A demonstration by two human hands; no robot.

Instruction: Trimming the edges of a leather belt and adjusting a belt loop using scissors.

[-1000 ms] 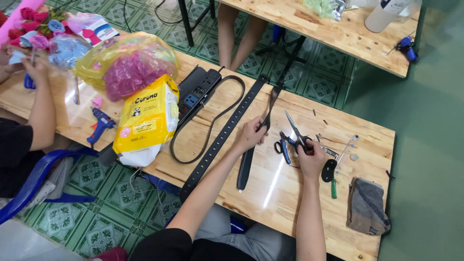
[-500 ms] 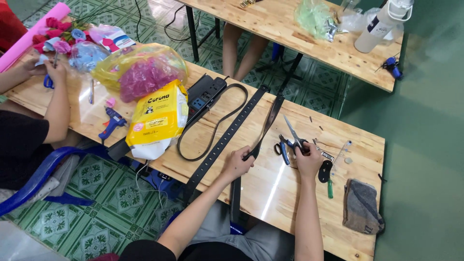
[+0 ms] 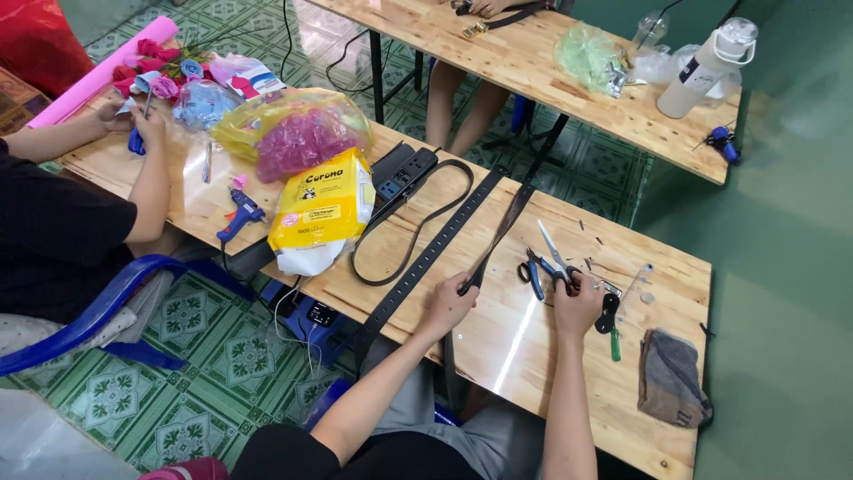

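Belt strap (image 3: 499,238), dark brown and narrow, is what I have in my left hand (image 3: 447,307): it runs slantwise across the wooden table (image 3: 533,356), its near stretch gripped in that hand at the table's front edge and what looks like its tail hanging on below the edge, its far end lying flat toward the middle of the board. My left fingers are curled together and clamped round the strap. I judge it light, limp along its length yet firm across its width, not fragile and not slippery, so it will sag wherever I lift it; the best hold is a pinch across the width near the part I mean to work, with the rest left lying on the table. Just right of the strap my right hand (image 3: 578,305) rests with its fingers closed on the blue-handled scissors (image 3: 546,264), whose blades point away from me. Right of that hand lie a small dark tool with a green handle (image 3: 611,325) and a folded grey cloth (image 3: 673,388). Left of the strap lies a long black perforated belt (image 3: 434,255), then a looped black belt (image 3: 411,231), a black power strip (image 3: 404,172) and a yellow bag (image 3: 320,211). Farther left, another person's hands (image 3: 133,120) are among pink artificial flowers (image 3: 147,78).
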